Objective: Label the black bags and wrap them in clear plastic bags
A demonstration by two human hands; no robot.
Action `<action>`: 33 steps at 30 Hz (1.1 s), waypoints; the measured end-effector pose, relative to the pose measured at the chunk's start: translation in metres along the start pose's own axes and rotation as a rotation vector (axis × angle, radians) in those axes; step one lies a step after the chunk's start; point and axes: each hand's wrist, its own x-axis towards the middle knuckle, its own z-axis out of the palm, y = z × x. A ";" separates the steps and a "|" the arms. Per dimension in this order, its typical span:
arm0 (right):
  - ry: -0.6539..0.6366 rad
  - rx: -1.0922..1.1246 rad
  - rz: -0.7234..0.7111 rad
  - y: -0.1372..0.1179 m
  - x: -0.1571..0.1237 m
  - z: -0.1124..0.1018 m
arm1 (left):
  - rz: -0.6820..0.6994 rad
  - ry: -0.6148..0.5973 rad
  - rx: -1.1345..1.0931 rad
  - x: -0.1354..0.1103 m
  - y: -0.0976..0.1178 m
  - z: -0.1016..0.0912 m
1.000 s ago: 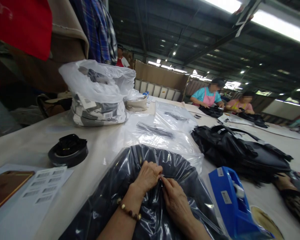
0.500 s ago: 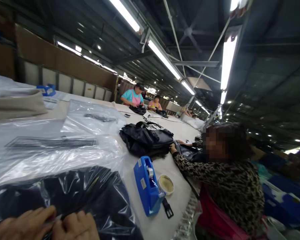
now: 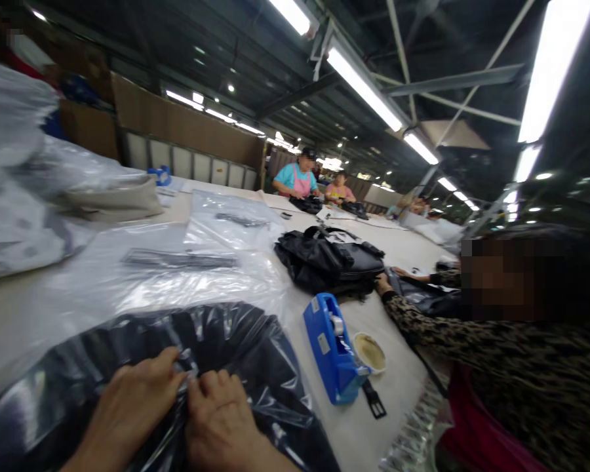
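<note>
A clear plastic bag with something black inside lies in front of me, its film creased and shiny. My left hand is closed on a gathered bit of this plastic, thumb and fingers pressed together. Right beside it, my right hand has its fingers curled down into the same film. Both hands almost touch over the middle of the bag. To the right of the bag stands a blue tape dispenser with a roll in it.
Flat clear plastic bags lie beyond my hands. A round tub and a buckled black strap sit by the dispenser. A black handbag is farther back. At right, a co-worker in a patterned sleeve reaches over the table.
The view has swung left, so things appear farther right. My hands show higher in the picture, with more of the wrists visible, still together on the plastic.
</note>
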 end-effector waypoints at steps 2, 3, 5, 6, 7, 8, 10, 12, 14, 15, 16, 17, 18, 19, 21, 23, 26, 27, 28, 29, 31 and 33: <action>-0.055 0.046 0.032 0.000 0.000 -0.011 | -0.113 -0.025 0.058 -0.007 0.018 -0.018; -0.070 0.066 0.051 0.001 0.000 -0.013 | -0.144 -0.017 0.038 -0.008 0.023 -0.023; -0.085 0.086 0.056 0.003 0.002 -0.012 | -0.205 0.030 0.064 -0.007 0.027 -0.027; -0.092 0.091 0.050 0.003 0.003 -0.010 | -0.239 0.051 0.070 -0.007 0.025 -0.028; -0.094 0.093 0.038 0.004 0.003 -0.009 | -0.264 0.068 0.074 -0.007 0.023 -0.027; -0.095 0.092 0.028 0.004 0.003 -0.008 | -0.280 0.083 0.071 -0.007 0.020 -0.027; -0.086 0.091 0.016 0.004 0.002 -0.007 | -0.274 0.102 0.042 -0.009 0.015 -0.027; -0.076 0.090 0.017 0.004 0.000 -0.007 | -0.237 0.101 -0.002 -0.010 0.013 -0.027; -0.071 0.087 0.021 0.004 -0.001 -0.008 | -0.207 0.079 -0.038 -0.010 0.013 -0.026; -0.071 0.084 0.022 0.004 -0.001 -0.007 | -0.203 0.066 -0.048 -0.010 0.013 -0.025; -0.069 0.080 0.020 0.004 -0.001 -0.007 | -0.203 0.054 -0.055 -0.009 0.013 -0.024; -0.066 0.074 0.016 0.004 -0.001 -0.007 | -0.207 0.045 -0.059 -0.009 0.012 -0.023; -0.061 0.065 0.009 0.004 -0.001 -0.007 | -0.211 0.039 -0.064 -0.008 0.012 -0.023; -0.056 0.052 0.001 0.004 -0.001 -0.007 | -0.213 0.034 -0.070 -0.008 0.011 -0.023; -0.050 0.019 -0.017 0.004 0.000 -0.006 | -0.217 0.024 -0.081 -0.007 0.010 -0.023; -0.055 -0.010 -0.030 0.003 0.001 -0.006 | -0.222 0.018 -0.087 -0.008 0.010 -0.023; -0.053 -0.034 -0.030 0.001 0.001 -0.006 | -0.227 0.001 -0.092 -0.010 0.011 -0.024; -0.042 -0.042 -0.021 0.001 0.001 -0.005 | -0.228 -0.005 -0.093 -0.010 0.011 -0.025; -0.029 -0.053 -0.008 0.000 0.001 -0.004 | -0.228 -0.011 -0.093 -0.010 0.012 -0.025; -0.016 -0.065 0.008 0.000 0.000 -0.003 | -0.228 -0.015 -0.093 -0.011 0.012 -0.025; -0.007 -0.081 0.044 -0.001 -0.001 -0.001 | -0.231 -0.020 -0.093 -0.011 0.012 -0.025; -0.015 -0.080 0.077 -0.002 -0.002 0.002 | -0.233 -0.023 -0.094 -0.010 0.012 -0.024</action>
